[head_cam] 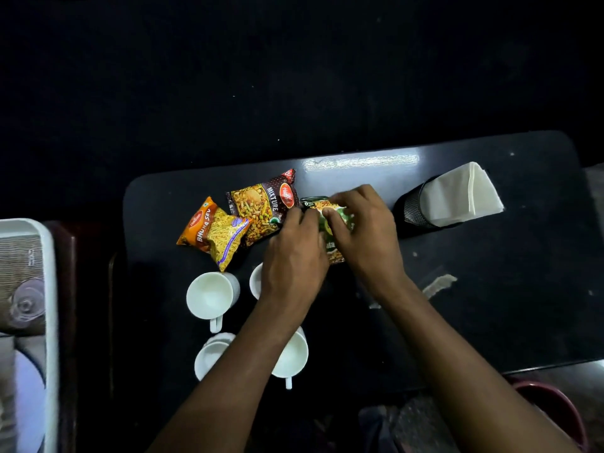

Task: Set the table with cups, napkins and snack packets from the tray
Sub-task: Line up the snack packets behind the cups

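Both hands hold a green snack packet [330, 223] lying on the dark table [490, 289]: my left hand [294, 253] grips its left edge, my right hand [362, 230] covers its right side. To the left lie a brown mixture packet [264, 204] and an orange sev packet [212, 233], overlapping. Several white cups stand nearer me: one [212, 295] at the left, one [256, 281] partly hidden by my left hand, one [212, 354] and another [291, 354] under my left forearm. A black mesh holder [411, 210] with white napkins [457, 194] lies tilted at the right.
A white tray [49, 289] sits at the far left on a separate surface, with a clear glass [26, 304] and a plate in it. A dark red bowl [555, 407] is at the lower right beyond the table edge. The surroundings are dark.
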